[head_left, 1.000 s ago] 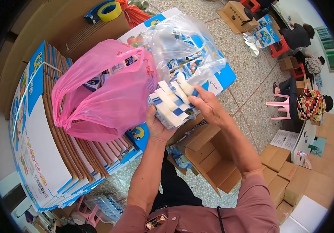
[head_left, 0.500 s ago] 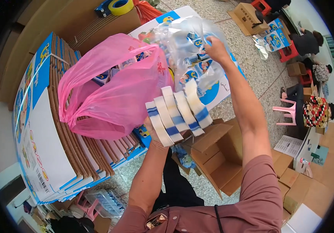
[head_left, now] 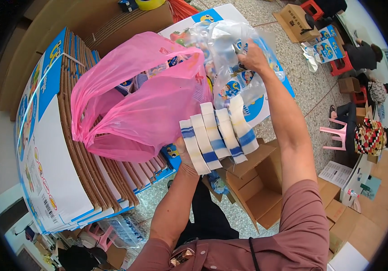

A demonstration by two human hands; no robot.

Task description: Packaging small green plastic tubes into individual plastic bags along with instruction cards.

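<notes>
My left hand [head_left: 185,154] is closed on a row of several white rolls [head_left: 208,137] with blue bands, which look like rolls of label strip. The rolls stand on edge side by side, and most of the fingers are hidden behind them. Farther off, my right hand [head_left: 253,58] has its fingers curled on the film of a clear plastic bag [head_left: 223,43]. Small blue and white printed packets [head_left: 235,86] show through this bag. Left of it, touching it, sits a pink plastic bag [head_left: 135,108] with similar packets visible through its opening.
Both bags rest on blue-and-white printed cardboard [head_left: 259,106]. Strapped flat cartons [head_left: 67,135] are stacked at left, with yellow tape [head_left: 151,3] behind. An open brown box [head_left: 259,189] stands below my right arm. People and a pink stool [head_left: 336,135] are at right.
The view has shifted slightly, so bags and rolls appear farther right. The clear bag's film has folded differently around my right hand. My left hand still holds the rolls.
</notes>
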